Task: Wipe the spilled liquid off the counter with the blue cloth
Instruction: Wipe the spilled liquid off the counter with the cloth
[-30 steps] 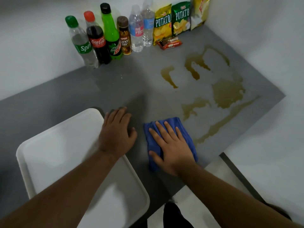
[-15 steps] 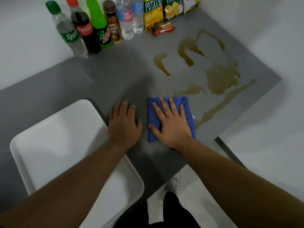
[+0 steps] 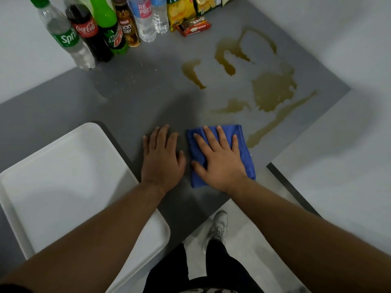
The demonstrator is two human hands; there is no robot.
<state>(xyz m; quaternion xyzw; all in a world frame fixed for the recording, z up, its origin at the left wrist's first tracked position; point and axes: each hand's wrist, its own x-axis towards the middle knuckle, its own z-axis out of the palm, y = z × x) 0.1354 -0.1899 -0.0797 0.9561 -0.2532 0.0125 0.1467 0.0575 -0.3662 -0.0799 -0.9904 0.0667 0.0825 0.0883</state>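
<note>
A folded blue cloth (image 3: pixel 245 153) lies flat on the grey counter (image 3: pixel 137 96) near its front edge. My right hand (image 3: pixel 220 159) presses down on the cloth with fingers spread. My left hand (image 3: pixel 161 159) rests flat on the bare counter just left of the cloth, holding nothing. Brown spilled liquid (image 3: pixel 273 89) spreads in patches and streaks beyond and to the right of the cloth; one streak (image 3: pixel 275 121) ends beside the cloth's right edge.
A white tray (image 3: pixel 63 176) sits at the front left, under my left forearm. Several drink bottles (image 3: pixel 88 32), chip bags (image 3: pixel 182 11) and a snack bar (image 3: pixel 193 26) line the back wall. The counter ends at a white wall (image 3: pixel 338 39) on the right.
My right hand has slid the cloth forward over the near patch of liquid, which is now thinner. My left hand has moved forward off the tray's corner onto the counter.
</note>
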